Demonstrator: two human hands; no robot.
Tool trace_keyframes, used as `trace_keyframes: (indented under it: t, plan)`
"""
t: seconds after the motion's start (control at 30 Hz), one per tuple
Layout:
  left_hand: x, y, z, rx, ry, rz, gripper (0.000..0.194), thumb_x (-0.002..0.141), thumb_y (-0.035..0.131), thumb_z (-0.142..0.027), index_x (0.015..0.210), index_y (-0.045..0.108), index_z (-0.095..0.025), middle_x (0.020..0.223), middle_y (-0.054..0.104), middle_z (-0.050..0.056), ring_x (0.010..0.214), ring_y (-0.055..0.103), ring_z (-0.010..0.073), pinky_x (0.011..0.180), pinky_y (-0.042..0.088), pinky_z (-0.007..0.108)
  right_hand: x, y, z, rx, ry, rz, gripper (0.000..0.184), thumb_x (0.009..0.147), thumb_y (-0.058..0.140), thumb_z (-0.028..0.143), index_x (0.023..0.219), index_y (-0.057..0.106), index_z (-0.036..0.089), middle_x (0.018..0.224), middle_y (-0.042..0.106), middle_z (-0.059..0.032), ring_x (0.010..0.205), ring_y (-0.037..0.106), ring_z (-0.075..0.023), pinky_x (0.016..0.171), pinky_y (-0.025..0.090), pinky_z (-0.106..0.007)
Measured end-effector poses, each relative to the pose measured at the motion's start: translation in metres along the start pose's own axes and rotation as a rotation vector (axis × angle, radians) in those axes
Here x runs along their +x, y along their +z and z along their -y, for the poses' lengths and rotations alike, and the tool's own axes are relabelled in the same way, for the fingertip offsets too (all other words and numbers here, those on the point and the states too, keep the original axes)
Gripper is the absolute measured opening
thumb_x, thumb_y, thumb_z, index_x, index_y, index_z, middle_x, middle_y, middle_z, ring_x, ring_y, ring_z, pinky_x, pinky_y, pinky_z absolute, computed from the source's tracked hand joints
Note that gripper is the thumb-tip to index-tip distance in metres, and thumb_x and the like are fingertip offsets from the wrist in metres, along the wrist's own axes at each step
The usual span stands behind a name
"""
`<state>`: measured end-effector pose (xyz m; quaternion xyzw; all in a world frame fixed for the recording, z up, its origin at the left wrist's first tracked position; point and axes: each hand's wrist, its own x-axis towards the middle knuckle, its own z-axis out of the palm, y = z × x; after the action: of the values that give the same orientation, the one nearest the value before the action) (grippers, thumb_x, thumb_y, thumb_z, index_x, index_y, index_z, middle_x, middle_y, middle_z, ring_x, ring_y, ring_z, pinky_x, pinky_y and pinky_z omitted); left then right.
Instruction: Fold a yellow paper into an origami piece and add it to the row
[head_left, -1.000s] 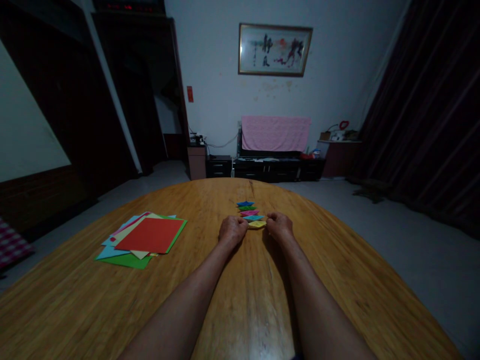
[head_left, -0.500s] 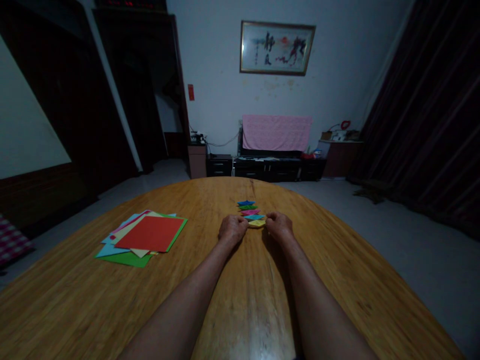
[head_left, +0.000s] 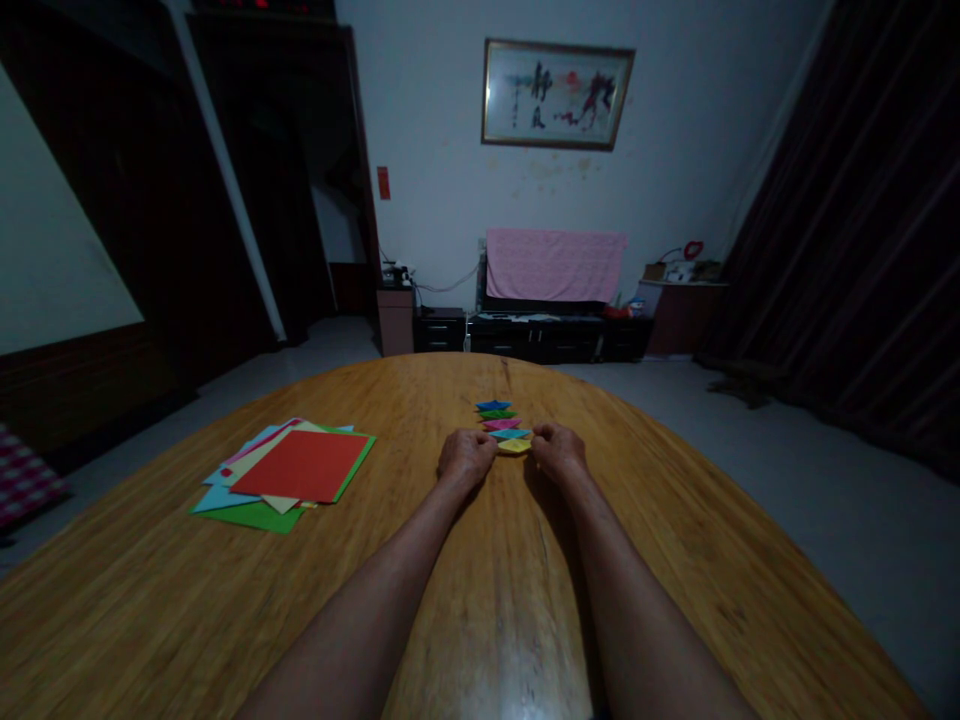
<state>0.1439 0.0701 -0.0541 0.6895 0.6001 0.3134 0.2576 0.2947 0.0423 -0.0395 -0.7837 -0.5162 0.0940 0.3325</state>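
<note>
A yellow paper boat (head_left: 515,447) lies nearest me in a row of small folded boats on the table. My left hand (head_left: 466,457) has its fingers closed at the boat's left tip. At its right tip, my right hand (head_left: 558,450) pinches with thumb and forefinger. Right behind it sits a light blue paper boat (head_left: 510,434), close to both hands' fingertips. Farther back are a pink paper boat (head_left: 501,425), a green paper boat (head_left: 496,414) and a dark blue paper boat (head_left: 493,405).
A loose stack of coloured paper sheets (head_left: 304,466), red on top, lies on the left of the round wooden table (head_left: 480,600). Beyond the table's far edge stands a low black cabinet (head_left: 540,340) with a pink cloth (head_left: 555,264) draped above it.
The view has shifted very slightly. Both hands stay at the two ends of the yellow paper boat, and the row of boats looks the same.
</note>
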Motion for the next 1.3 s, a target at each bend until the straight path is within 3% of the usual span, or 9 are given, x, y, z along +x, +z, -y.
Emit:
trace_keyframes:
  t: [0.53,1.0,1.3]
  plan:
    - [-0.0011,0.0009,0.0010,0.041,0.024,-0.026,0.026,0.073,0.053,-0.032,0.078,0.076,-0.022,0.069,0.069,0.003,0.064,0.061,0.0160,0.051,0.034,0.022,-0.0011,0.0006,0.0024,-0.029,-0.029,-0.006,0.028,0.074,0.050,0.016,0.090,0.074,0.018,0.085,0.073,-0.0045,0.080,0.065,-0.0162,0.068,0.044,-0.020]
    - [-0.0056,-0.0034,-0.0043,0.010,-0.003,-0.011,0.026,0.073,0.054,-0.032,0.078,0.076,-0.020,0.069,0.070,0.004,0.065,0.062,0.0179,0.054,0.039,0.023,0.0006,0.0021,0.0016,-0.031,-0.048,-0.006,0.026,0.074,0.050,0.014,0.087,0.072,0.018,0.084,0.073,-0.0041,0.080,0.065,-0.0160,0.066,0.043,-0.020]
    - [-0.0012,-0.0002,0.0026,-0.089,0.006,-0.016,0.025,0.070,0.056,-0.032,0.080,0.076,-0.021,0.065,0.068,0.002,0.064,0.062,0.0161,0.052,0.039,0.022,0.0025,0.0000,-0.0001,-0.036,-0.007,-0.050,0.030,0.075,0.053,0.018,0.097,0.072,0.016,0.095,0.072,-0.0096,0.091,0.065,-0.0215,0.079,0.046,-0.025]
